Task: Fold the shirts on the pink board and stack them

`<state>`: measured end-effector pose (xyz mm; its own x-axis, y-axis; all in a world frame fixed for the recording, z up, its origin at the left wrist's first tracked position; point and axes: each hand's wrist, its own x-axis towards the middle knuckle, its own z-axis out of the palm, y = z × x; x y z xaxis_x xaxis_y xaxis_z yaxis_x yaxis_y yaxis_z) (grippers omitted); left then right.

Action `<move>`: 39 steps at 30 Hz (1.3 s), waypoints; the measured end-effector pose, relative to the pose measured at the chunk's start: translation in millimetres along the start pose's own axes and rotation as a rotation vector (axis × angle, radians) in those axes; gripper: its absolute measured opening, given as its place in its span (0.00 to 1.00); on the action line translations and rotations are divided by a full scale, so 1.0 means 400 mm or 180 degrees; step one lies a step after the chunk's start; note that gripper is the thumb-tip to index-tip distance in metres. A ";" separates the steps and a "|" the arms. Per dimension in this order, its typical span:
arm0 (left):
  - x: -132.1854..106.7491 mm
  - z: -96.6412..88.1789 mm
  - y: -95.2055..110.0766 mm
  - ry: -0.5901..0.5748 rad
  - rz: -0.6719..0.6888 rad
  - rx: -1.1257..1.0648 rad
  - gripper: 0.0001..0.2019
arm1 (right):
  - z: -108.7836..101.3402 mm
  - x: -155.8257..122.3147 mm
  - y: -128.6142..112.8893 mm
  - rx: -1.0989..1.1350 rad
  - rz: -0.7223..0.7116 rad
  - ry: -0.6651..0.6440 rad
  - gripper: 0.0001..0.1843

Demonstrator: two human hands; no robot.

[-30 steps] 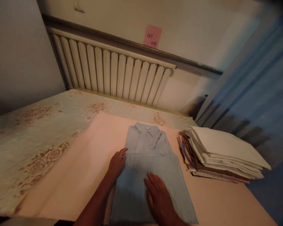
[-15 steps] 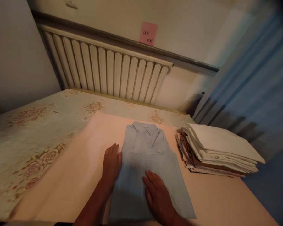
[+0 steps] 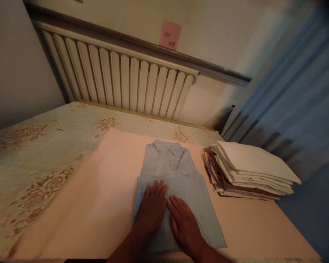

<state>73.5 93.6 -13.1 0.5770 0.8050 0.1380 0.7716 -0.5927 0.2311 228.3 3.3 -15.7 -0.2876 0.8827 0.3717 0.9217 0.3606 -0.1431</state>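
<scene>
Blue in colour, the shirt (image 3: 182,186) is lying collar away from the person, with both hands on it. The left hand (image 3: 152,205) is resting palm down at its middle, fingers straight and slightly parted. The right hand (image 3: 186,225) is lying flat just beside, fingers straight and close together. Whether the hands are touching each other, the view is not settling. Both forearms are crossing the shirt's lower edge and hiding part of it. Creases are showing beside the front opening, below the collar.

A pink sheet (image 3: 101,204) is bearing the shirt and extending to either side of it. To the right, near the shirt but apart from it, a folded stack (image 3: 256,170) is occupying the sheet, its white layers lying over brown and darker ones. A floral cover (image 3: 65,148) is showing beyond the sheet, at the left and along the far side.

Behind the stack, a blue curtain (image 3: 274,113) is hanging and closing off the right. A pale panel (image 3: 16,69) is standing at the far left. A radiator (image 3: 120,78) is running along the wall (image 3: 222,33), where a pink note (image 3: 170,34) with handwriting is showing.
</scene>
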 end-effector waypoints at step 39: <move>0.020 0.025 -0.032 0.0301 -0.0221 0.0107 0.27 | 0.053 0.172 0.293 -0.0616 0.1217 -0.0393 0.30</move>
<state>70.9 107.5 -24.8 0.4953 0.8421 0.2133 0.8182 -0.5347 0.2110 311.2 112.7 -26.3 0.0651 0.9752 0.2113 0.9962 -0.0513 -0.0703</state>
